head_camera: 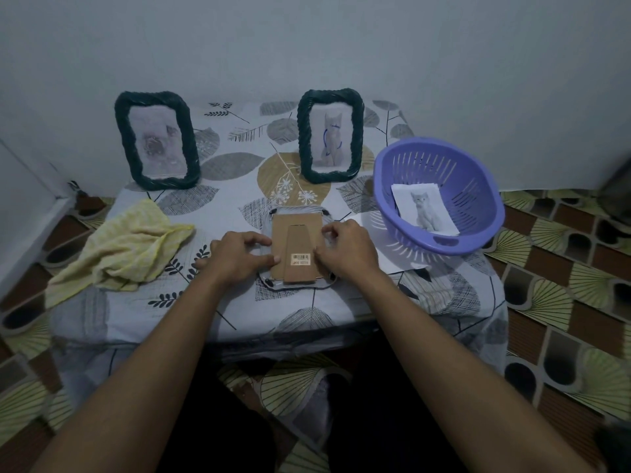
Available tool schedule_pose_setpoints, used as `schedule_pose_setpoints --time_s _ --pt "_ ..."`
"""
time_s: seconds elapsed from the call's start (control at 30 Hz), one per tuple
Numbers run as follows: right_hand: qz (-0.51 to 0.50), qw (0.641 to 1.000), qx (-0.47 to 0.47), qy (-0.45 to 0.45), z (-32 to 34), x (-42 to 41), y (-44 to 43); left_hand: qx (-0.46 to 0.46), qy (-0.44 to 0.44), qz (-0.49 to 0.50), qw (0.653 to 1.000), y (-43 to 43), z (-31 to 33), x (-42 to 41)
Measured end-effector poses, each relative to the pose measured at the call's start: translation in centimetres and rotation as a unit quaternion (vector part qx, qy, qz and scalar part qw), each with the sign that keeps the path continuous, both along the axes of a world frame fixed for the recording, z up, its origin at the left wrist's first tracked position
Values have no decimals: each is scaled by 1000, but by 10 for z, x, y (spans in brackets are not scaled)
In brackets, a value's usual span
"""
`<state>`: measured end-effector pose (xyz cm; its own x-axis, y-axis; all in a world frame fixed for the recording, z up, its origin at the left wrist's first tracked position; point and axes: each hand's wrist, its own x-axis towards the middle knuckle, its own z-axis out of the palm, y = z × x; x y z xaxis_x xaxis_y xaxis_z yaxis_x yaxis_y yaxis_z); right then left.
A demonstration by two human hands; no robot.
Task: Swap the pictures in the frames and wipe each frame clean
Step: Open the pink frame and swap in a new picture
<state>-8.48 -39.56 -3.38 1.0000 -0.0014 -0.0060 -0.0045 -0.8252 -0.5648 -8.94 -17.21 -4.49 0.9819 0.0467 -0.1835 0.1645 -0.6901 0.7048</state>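
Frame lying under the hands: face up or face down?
Face down: its brown cardboard backing with barcode sticker faces up.

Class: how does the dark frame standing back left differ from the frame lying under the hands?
The dark rope-twist frame stands upright; the face-down frame with the brown cardboard back lies flat. The standing frame shows a faded picture; the face-down frame shows a barcode sticker. The left hand and right hand hold the face-down frame's sides; nothing touches the standing frame. Both rest on the leaf-patterned tablecloth.
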Motion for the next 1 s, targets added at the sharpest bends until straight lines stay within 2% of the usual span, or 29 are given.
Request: schedule_pose_setpoints --time_s 0.1,0.17,0.27,0.47,0.83,1.0 --pt "52 998 -12 -29 3 -1 8 18 -9 -36 999 -2 4 -1" --pt "99 994 -20 -39 1 0 13 74 -8 -60 995 -1 6 1" --pt "155 986 -65 -12 -6 4 17 129 12 -73 989 -1 9 0" --pt "179 974 -137 10 -18 9 20 166 -14 -92 982 2 14 5" --pt "169 975 -139 -25 -25 11 22 124 -108 10 986 -20 8 38" --pt "167 976 -137 -25 -25 13 21 131 -109 32 985 -24 1 58"
